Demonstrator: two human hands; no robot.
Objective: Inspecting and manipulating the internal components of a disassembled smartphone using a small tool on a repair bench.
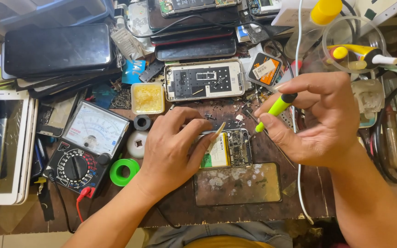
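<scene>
Hands work over an opened phone (228,149) lying at the centre of the wooden bench (263,202), its circuit board bare. Left hand (173,147) presses flat on the phone's left part, fingers spread narrow, and it holds nothing. Right hand (320,121), at 3 o'clock from the phone, pinches a green screwdriver (274,110) between thumb and fingers, with the tip pointing down at the phone's upper right corner. At 6 o'clock lies a glass panel (237,183). At 9 o'clock stand a multimeter (86,149) and a green tape roll (124,171). At 12 o'clock rests a metal phone frame (204,79).
</scene>
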